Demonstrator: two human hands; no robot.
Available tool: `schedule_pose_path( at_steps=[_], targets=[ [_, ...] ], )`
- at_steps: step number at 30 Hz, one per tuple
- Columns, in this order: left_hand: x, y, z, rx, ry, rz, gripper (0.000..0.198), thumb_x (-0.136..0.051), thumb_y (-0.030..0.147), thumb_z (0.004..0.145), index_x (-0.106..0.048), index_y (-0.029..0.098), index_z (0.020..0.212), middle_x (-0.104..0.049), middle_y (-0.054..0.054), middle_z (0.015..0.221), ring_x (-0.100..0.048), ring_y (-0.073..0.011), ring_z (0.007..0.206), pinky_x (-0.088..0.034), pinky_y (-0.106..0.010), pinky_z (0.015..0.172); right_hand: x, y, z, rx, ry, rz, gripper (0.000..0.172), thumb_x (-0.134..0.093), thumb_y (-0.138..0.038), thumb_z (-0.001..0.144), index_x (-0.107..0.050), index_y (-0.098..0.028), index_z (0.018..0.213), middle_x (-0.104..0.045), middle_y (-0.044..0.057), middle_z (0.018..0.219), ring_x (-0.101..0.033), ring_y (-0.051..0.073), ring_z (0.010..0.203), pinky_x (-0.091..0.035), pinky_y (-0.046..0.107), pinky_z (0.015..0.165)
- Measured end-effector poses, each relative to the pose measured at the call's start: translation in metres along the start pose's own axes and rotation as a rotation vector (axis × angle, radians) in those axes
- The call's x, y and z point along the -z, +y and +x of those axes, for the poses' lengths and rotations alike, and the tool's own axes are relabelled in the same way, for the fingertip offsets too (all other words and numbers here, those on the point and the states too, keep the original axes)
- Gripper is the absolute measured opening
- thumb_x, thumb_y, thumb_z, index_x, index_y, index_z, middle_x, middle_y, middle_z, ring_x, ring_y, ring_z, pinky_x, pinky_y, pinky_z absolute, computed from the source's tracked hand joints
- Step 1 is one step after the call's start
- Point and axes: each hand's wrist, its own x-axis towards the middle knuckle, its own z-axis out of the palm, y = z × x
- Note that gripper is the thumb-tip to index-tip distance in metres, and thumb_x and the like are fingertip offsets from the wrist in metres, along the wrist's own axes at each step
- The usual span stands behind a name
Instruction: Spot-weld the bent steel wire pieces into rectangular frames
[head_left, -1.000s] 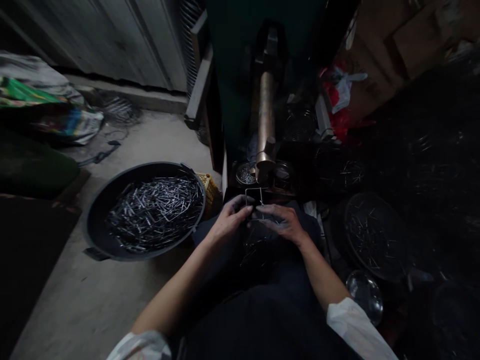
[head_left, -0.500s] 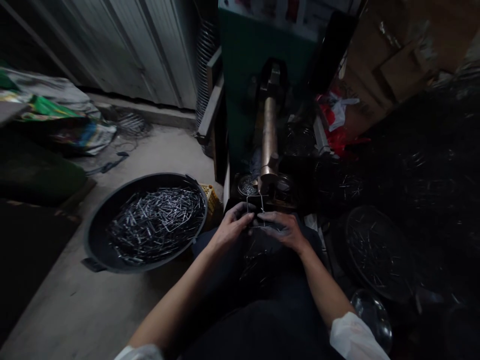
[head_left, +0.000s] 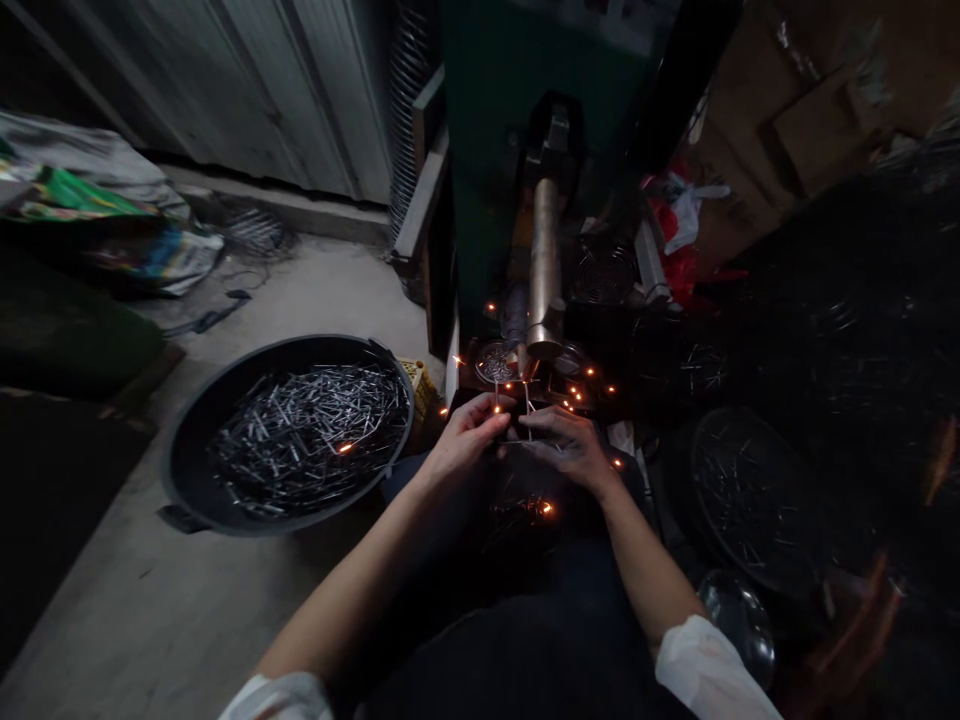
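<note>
Two hands are gripping one square wire frame point(head_left: 521, 412), which is standing upright at 12 o'clock from the lap, just under the tip of a copper rod point(head_left: 545, 265). The left hand point(head_left: 469, 442) is half closed, its fingers pinching the frame's left side. The right hand point(head_left: 568, 450) is curled partly closed, holding the frame's lower right side. A dozen or so orange sparks point(head_left: 576, 392) are flying around the frame. Two small round dishes point(head_left: 495, 363) are sitting just behind it, one on each side of the rod, and the left one is holding wire bits. A loose heap of wires point(head_left: 517, 518) is lying on the lap. At 9 o'clock, one black tub point(head_left: 180, 470) is holding hundreds of cut wires point(head_left: 307, 435), with one yellow crate point(head_left: 416, 388) touching its far rim. At 3 o'clock, one dark round tray point(head_left: 754, 500) is holding more wires, and one clear bowl point(head_left: 739, 625) is sitting at 4 o'clock. Red and white bags point(head_left: 675, 215) are lying at 1 o'clock.
</note>
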Motion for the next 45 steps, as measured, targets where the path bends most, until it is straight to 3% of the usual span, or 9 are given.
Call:
schedule_pose_path(
  at_steps=[4, 7, 14, 31, 37, 39, 41, 43, 45],
  targets=[
    [0.004, 0.006, 0.016, -0.039, 0.021, 0.038, 0.039, -0.076, 0.04, 0.08, -0.064, 0.016, 0.108, -0.065, 0.001, 0.068, -0.054, -0.0089, 0.049, -0.041, -0.02, 0.047, -0.002, 0.009, 0.012, -0.071, 0.185, -0.06, 0.027, -0.08, -0.045, 0.083, -0.072, -0.021, 0.094, -0.071, 0.002, 0.085, -0.067, 0.018, 0.079, -0.055, 0.03, 0.077],
    [0.006, 0.014, 0.038, -0.078, 0.063, 0.043, 0.038, -0.079, 0.038, 0.075, -0.065, 0.015, 0.101, -0.065, 0.0, 0.07, -0.055, -0.0093, 0.049, -0.044, -0.021, 0.047, 0.001, 0.018, 0.029, -0.12, 0.177, -0.016, 0.03, -0.077, -0.049, 0.084, -0.069, -0.02, 0.081, -0.069, 0.001, 0.077, -0.064, 0.017, 0.072, -0.052, 0.028, 0.072],
    [0.01, 0.025, 0.065, -0.109, 0.113, 0.029, 0.034, -0.078, 0.034, 0.073, -0.066, 0.015, 0.099, -0.064, 0.001, 0.067, -0.054, -0.0088, 0.045, -0.041, -0.02, 0.041, 0.008, 0.03, 0.051, -0.216, 0.2, 0.133, 0.026, -0.073, -0.044, 0.085, -0.073, -0.018, 0.088, -0.073, 0.002, 0.081, -0.067, 0.018, 0.077, -0.052, 0.029, 0.074],
    [0.015, 0.024, 0.078, -0.117, 0.106, -0.028, 0.031, -0.081, 0.033, 0.07, -0.067, 0.013, 0.09, -0.062, 0.0, 0.066, -0.054, -0.0086, 0.048, -0.039, -0.019, 0.042, 0.008, 0.033, 0.058, -0.189, 0.249, 0.045, 0.021, -0.073, -0.04, 0.086, -0.074, -0.019, 0.084, -0.073, 0.001, 0.081, -0.066, 0.018, 0.078, -0.05, 0.028, 0.076],
    [0.012, 0.026, 0.064, -0.134, 0.17, 0.009, 0.032, -0.08, 0.033, 0.072, -0.067, 0.015, 0.096, -0.063, 0.0, 0.067, -0.053, -0.0088, 0.045, -0.039, -0.02, 0.042, 0.019, 0.03, 0.031, -0.295, 0.208, 0.12, 0.024, -0.076, -0.039, 0.082, -0.072, -0.02, 0.097, -0.074, 0.005, 0.098, -0.069, 0.02, 0.092, -0.053, 0.031, 0.085],
    [0.021, 0.026, 0.052, -0.165, 0.218, 0.038, 0.034, -0.079, 0.036, 0.072, -0.067, 0.016, 0.097, -0.062, 0.002, 0.066, -0.053, -0.009, 0.045, -0.04, -0.021, 0.043, 0.03, 0.027, 0.006, -0.359, 0.171, 0.169, 0.023, -0.073, -0.04, 0.085, -0.071, -0.02, 0.097, -0.075, 0.007, 0.101, -0.071, 0.021, 0.094, -0.055, 0.032, 0.086],
    [0.045, 0.024, 0.037, -0.194, 0.3, 0.061, 0.037, -0.08, 0.038, 0.072, -0.067, 0.015, 0.098, -0.061, 0.002, 0.067, -0.052, -0.0087, 0.046, -0.041, -0.021, 0.044, 0.042, 0.026, -0.026, -0.443, 0.139, 0.201, 0.023, -0.07, -0.041, 0.088, -0.068, -0.02, 0.097, -0.076, 0.007, 0.099, -0.073, 0.019, 0.085, -0.056, 0.031, 0.079],
    [0.084, 0.02, 0.023, -0.229, 0.449, 0.103, 0.04, -0.08, 0.04, 0.074, -0.065, 0.014, 0.101, -0.061, 0.002, 0.071, -0.052, -0.008, 0.049, -0.045, -0.022, 0.049, 0.051, 0.027, -0.06, -0.54, 0.135, 0.191, 0.026, -0.069, -0.044, 0.089, -0.063, -0.021, 0.1, -0.077, 0.006, 0.092, -0.069, 0.015, 0.065, -0.055, 0.027, 0.063],
    [0.131, 0.013, 0.009, -0.247, 0.675, 0.171, 0.039, -0.074, 0.041, 0.083, -0.061, 0.012, 0.105, -0.062, 0.001, 0.077, -0.054, -0.0077, 0.055, -0.05, -0.023, 0.059, 0.055, 0.029, -0.09, -0.634, 0.13, 0.152, 0.032, -0.071, -0.047, 0.087, -0.059, -0.022, 0.103, -0.076, 0.003, 0.082, -0.063, 0.013, 0.052, -0.05, 0.023, 0.051]
  ],
)
